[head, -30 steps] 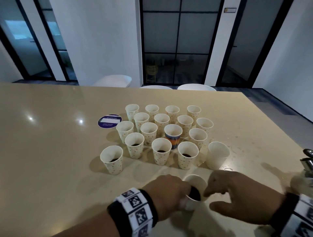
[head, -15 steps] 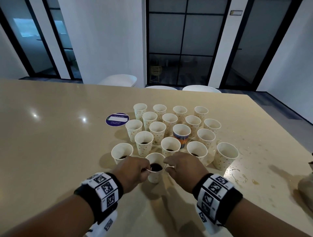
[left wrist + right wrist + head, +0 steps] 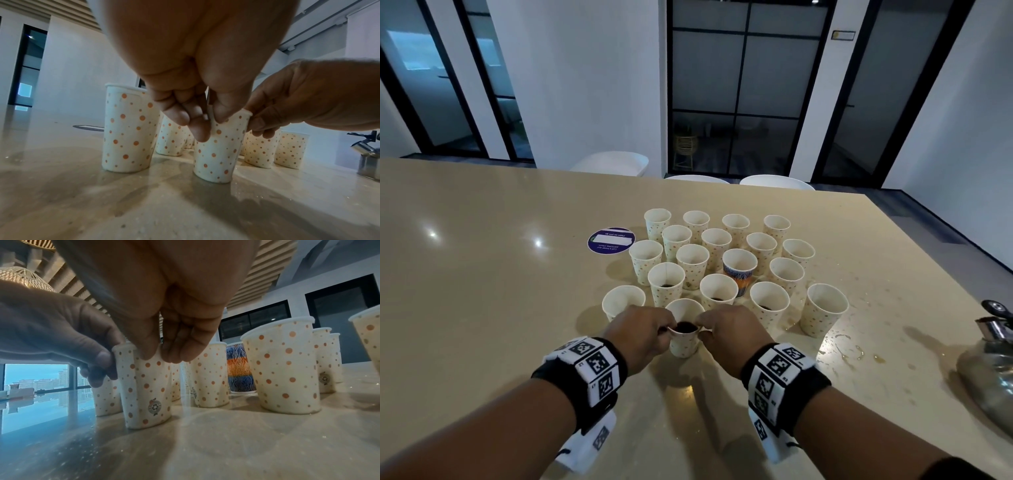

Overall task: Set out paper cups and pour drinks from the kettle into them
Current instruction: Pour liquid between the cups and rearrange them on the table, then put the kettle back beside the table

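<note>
A dotted paper cup [image 3: 684, 342] [image 3: 216, 151] [image 3: 144, 389] holding dark drink stands on the beige table [image 3: 482, 308] at the near edge of the cup cluster. My left hand [image 3: 643, 334] [image 3: 197, 120] pinches its rim from the left, and my right hand [image 3: 729, 330] [image 3: 160, 353] pinches the rim from the right. Several more dotted cups [image 3: 717, 291] stand in rows behind it, some with dark drink in them, and one blue-and-orange patterned cup [image 3: 739, 270] [image 3: 239, 369] stands among them. The steel kettle [image 3: 993, 370] [image 3: 368, 155] sits at the right edge.
A round purple sticker [image 3: 611, 240] lies left of the cups. Drops of spilled liquid [image 3: 856, 353] mark the table between the cups and the kettle. White chairs [image 3: 613, 163] stand at the far side. Bare tabletop stretches to the left.
Both hands carried the filled cup from the near right forward and left to the cluster's front. Since half a second ago it has barely shifted.
</note>
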`<state>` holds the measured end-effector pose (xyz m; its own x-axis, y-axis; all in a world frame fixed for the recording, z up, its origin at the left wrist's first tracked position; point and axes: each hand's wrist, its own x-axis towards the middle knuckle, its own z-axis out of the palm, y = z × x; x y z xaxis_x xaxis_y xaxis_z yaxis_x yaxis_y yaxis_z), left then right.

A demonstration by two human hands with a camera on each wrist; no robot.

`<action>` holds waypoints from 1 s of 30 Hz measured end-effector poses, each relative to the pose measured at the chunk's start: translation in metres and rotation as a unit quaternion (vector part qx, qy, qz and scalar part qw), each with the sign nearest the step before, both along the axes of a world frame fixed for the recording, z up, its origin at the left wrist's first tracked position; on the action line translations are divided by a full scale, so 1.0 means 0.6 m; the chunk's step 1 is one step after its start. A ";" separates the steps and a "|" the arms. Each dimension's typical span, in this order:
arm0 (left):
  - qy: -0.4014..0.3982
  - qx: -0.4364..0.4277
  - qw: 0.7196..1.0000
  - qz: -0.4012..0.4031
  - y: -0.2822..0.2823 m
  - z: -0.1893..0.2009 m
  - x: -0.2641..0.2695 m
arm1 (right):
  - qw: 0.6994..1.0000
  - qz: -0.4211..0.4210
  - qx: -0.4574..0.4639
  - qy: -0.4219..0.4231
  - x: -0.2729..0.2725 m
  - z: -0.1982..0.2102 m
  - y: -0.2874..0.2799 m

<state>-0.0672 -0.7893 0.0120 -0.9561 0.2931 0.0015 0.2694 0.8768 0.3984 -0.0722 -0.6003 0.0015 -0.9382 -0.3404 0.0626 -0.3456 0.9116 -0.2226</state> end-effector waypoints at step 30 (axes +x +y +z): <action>0.049 -0.076 0.966 -0.243 0.537 0.061 0.065 | 0.968 -0.248 -0.032 0.024 0.176 0.098 0.512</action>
